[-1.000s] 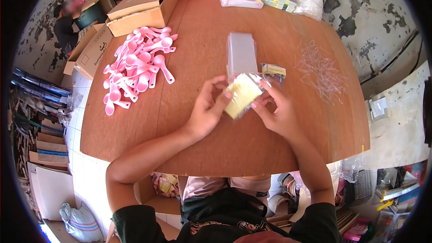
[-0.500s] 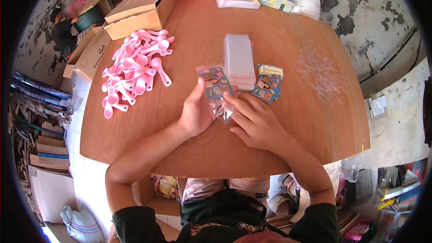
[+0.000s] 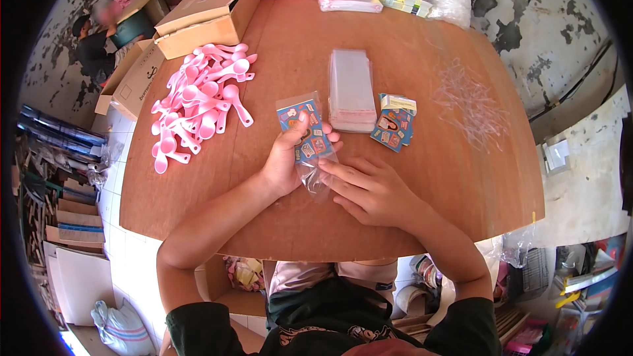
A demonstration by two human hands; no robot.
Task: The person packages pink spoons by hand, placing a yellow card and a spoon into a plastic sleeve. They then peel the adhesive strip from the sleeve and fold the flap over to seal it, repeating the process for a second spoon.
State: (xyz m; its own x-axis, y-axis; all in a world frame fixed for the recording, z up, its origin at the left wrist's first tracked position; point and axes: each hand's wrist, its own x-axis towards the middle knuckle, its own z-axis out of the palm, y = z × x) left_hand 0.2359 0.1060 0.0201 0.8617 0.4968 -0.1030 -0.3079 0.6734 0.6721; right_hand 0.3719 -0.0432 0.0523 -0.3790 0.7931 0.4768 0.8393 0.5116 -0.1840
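My left hand point(image 3: 282, 161) is closed on a clear plastic bag point(image 3: 315, 181), its thumb pressed across the front. Inside the bag lies a blue printed card point(image 3: 319, 144) with small pictures; the thumb covers part of it. My right hand point(image 3: 372, 191) has its fingers stretched out, the fingertips touching the lower right edge of the bag. Beyond the hands lies a stack of clear plastic bags point(image 3: 351, 86). To its right is a small pile of the same blue cards point(image 3: 390, 133), with a banded bundle of cards point(image 3: 398, 103) on top.
Pink plastic scoops point(image 3: 204, 92) are heaped on the left of the table point(image 3: 283, 46). A cardboard box point(image 3: 211, 20) stands behind them. Thin clear plastic strips point(image 3: 471, 109) lie at the right. Another person point(image 3: 92, 46) is at the far left.
The bagged card has moved left and slightly down, and my left thumb now lies across its front. My right hand has drawn down from the card to the bag's lower part.
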